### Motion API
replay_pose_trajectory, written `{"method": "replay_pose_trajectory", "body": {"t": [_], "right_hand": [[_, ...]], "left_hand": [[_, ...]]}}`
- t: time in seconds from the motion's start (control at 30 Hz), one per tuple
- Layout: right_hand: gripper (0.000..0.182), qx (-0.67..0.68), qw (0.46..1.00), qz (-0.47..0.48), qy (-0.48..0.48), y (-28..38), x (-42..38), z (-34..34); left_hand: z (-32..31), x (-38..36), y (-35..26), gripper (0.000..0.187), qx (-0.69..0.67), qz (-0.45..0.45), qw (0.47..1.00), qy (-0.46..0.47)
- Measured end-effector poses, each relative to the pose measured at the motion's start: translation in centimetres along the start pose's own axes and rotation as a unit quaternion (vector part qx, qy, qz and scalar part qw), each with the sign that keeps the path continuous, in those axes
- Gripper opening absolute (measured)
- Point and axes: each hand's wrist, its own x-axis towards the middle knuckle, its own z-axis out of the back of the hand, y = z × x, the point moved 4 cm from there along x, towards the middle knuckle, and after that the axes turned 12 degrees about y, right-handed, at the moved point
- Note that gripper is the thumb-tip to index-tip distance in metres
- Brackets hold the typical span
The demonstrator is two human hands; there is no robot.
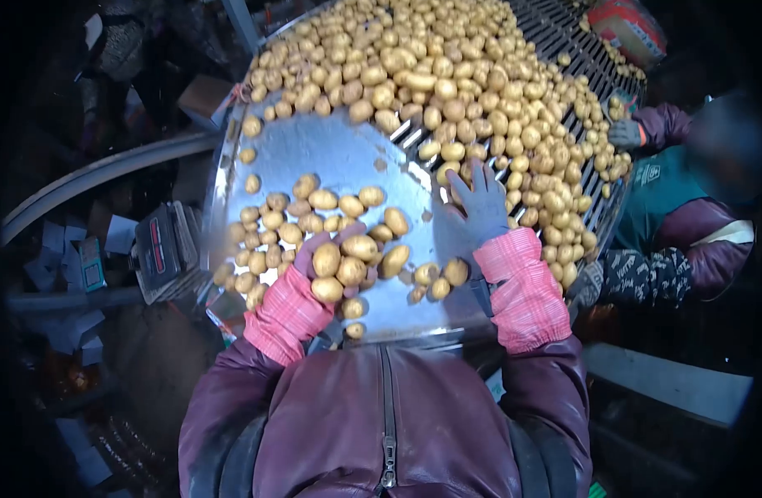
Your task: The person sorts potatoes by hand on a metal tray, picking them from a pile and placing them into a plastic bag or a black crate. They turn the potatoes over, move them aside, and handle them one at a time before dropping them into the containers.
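My left hand (pixel 310 251), in a purple-grey glove, cups several potatoes (pixel 352 270) over the metal tray. The potatoes hide most of its palm and fingers. My right hand (pixel 483 204), in a grey glove, has its fingers spread beside the slatted grate's near edge, against the main potato heap (pixel 472 100); nothing is held in it. Loose potatoes (pixel 302 207) of mixed sizes lie on the tray around my left hand. A few more potatoes (pixel 439 288) rest between my two hands.
The shiny metal tray (pixel 298 149) joins a dark slatted grate (pixel 547 33). At the right, a co-worker's gloved hand (pixel 626 134) touches the heap's edge. A red sack (pixel 628 31) lies at the far right. Flattened cardboard (pixel 167 249) stands left of the tray, near a curved metal rail (pixel 107 174).
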Motion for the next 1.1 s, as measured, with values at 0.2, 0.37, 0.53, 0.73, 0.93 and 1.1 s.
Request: {"method": "replay_pose_trajectory", "body": {"t": [0.2,0.37,0.53,0.73,0.93,1.1], "right_hand": [[0.054,0.115,0.978,0.123,0.126,5.0,-3.9,0.8],[0.025,0.275,0.955,0.108,0.033,5.6,-3.3,2.8],[0.038,0.110,0.992,-0.034,-0.057,0.7,2.8,1.8],[0.047,0.041,0.985,-0.140,0.094,0.6,6.8,-1.5],[0.038,0.111,0.982,-0.065,0.140,0.2,8.1,1.3],[0.034,0.103,0.987,0.072,0.097,6.3,9.3,-2.2]], "left_hand": [[0.4,-1.2,2.7,0.059,-0.487,0.010,0.874,-0.002],[1.0,-1.6,2.6,0.058,-0.449,-0.001,0.893,-0.026],[2.6,-2.4,3.8,0.059,-0.324,-0.026,0.945,-0.032],[1.9,-3.8,1.0,0.063,-0.466,-0.024,0.883,-0.054],[3.0,-4.8,2.2,0.060,-0.323,-0.045,0.940,-0.104],[3.3,-5.2,2.3,0.060,-0.463,-0.045,0.878,-0.114]]}}
